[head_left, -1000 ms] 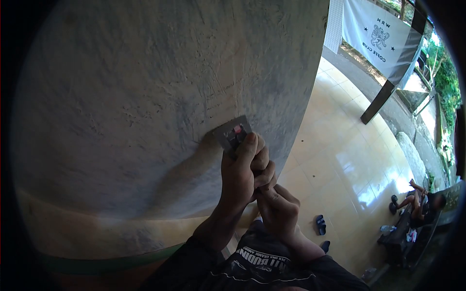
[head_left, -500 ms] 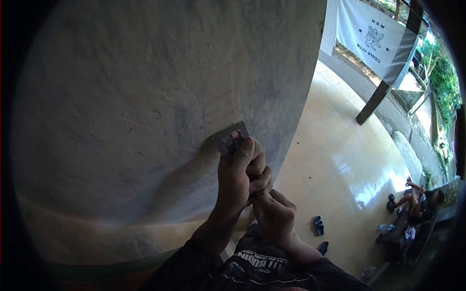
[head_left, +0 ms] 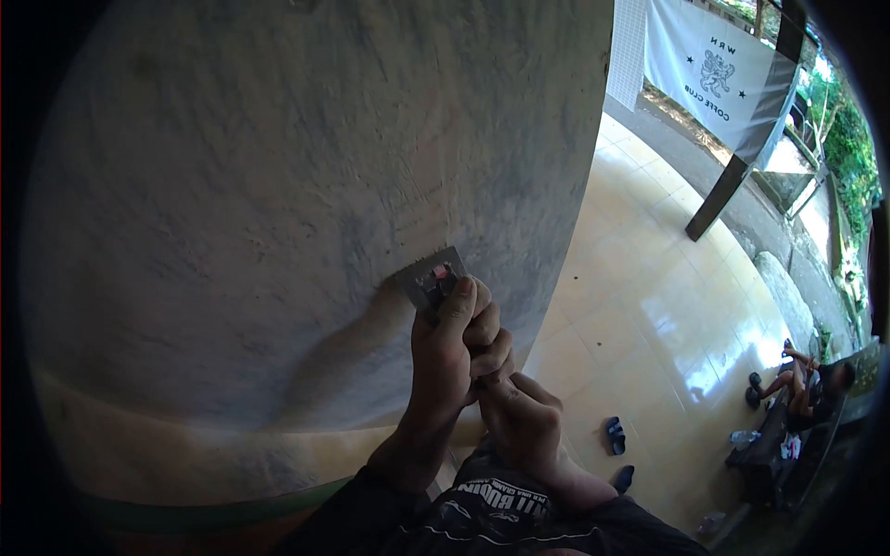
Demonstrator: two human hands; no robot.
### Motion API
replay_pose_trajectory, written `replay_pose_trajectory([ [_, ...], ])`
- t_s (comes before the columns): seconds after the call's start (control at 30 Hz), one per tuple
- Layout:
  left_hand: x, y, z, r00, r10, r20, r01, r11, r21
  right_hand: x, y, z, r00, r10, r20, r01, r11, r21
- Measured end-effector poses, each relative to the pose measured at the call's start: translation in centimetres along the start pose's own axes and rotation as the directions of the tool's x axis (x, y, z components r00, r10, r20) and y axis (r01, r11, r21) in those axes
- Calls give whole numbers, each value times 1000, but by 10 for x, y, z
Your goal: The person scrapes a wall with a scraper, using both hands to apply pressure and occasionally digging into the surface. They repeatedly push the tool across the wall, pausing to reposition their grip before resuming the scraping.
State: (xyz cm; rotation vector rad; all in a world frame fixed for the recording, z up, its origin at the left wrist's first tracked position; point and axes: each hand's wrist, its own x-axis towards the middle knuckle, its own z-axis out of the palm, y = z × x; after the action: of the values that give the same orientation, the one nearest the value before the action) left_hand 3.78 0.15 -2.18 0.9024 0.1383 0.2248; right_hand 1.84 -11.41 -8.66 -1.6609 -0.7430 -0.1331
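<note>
L hand [head_left: 452,347] fist-tight round handle of scraper [head_left: 428,276], thumb up along it; blade sticks out just above the grip, edge touching grey wall [head_left: 278,185]. R hand [head_left: 519,422] just below, fingers curled shut on handle's lower end, touching L. Tiled floor [head_left: 640,306] off to the R of grip.

Dim and flat across grey wall [head_left: 278,185], all in shade. Hard daylight from right of the wall, blowing out glossy floor tiles [head_left: 686,343] in white glare patches. Soft shadow of left hand [head_left: 450,347] on the wall, down-left of scraper [head_left: 431,278]. Right hand [head_left: 524,422] dark, backlit. Overexposed foliage [head_left: 848,139] far right of the wall. Strong fisheye bend, black vignette at every corner. Softer toward rim, sharpest near the wall's middle.
</note>
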Motion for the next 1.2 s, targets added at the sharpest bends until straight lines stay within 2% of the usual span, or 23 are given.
replay_pose_trajectory([
  [0.1,6,9,11,1000,23,17,-23,999,30,7,-6,1,999,12,-51,-12,1000,17],
  [0.2,6,9,11,998,42,47,-44,999,28,8,-8,-3,999,38,-2,-38,999,9],
  [0.27,0,5,5,1000,2,8,-2,1000,9,0,-4,0,1000,19,-18,-18,1000,14],
  [0.4,5,5,5,999,-20,25,20,1000,0,6,-7,-4,1000,15,-9,-15,1000,-17],
  [0.47,9,14,19,999,31,32,-31,999,17,14,-13,-12,998,58,24,-58,998,-8],
  [0.63,3,5,12,999,32,-2,-32,999,1,6,-3,-9,999,-34,16,34,999,4],
  [0.73,3,3,12,1000,-10,-22,9,1000,-22,5,-3,-9,1000,-1,2,1,1000,-4],
  [0.83,6,5,17,999,20,-42,-21,1000,-20,13,-14,-20,996,64,69,-60,997,-56],
  [0.87,6,2,10,1000,27,-8,-27,999,-29,8,-11,-18,994,76,74,-72,996,-52],
  [0.97,3,-1,6,999,21,24,-20,999,-50,6,0,-11,999,-30,42,31,999,-17],
  [1.13,9,6,11,1000,5,20,-4,1000,-31,11,-7,-11,1000,-10,25,10,1000,-13],
  [1.2,7,2,7,998,52,33,-53,999,9,5,-1,-7,1000,-20,-3,20,1000,-3],
])
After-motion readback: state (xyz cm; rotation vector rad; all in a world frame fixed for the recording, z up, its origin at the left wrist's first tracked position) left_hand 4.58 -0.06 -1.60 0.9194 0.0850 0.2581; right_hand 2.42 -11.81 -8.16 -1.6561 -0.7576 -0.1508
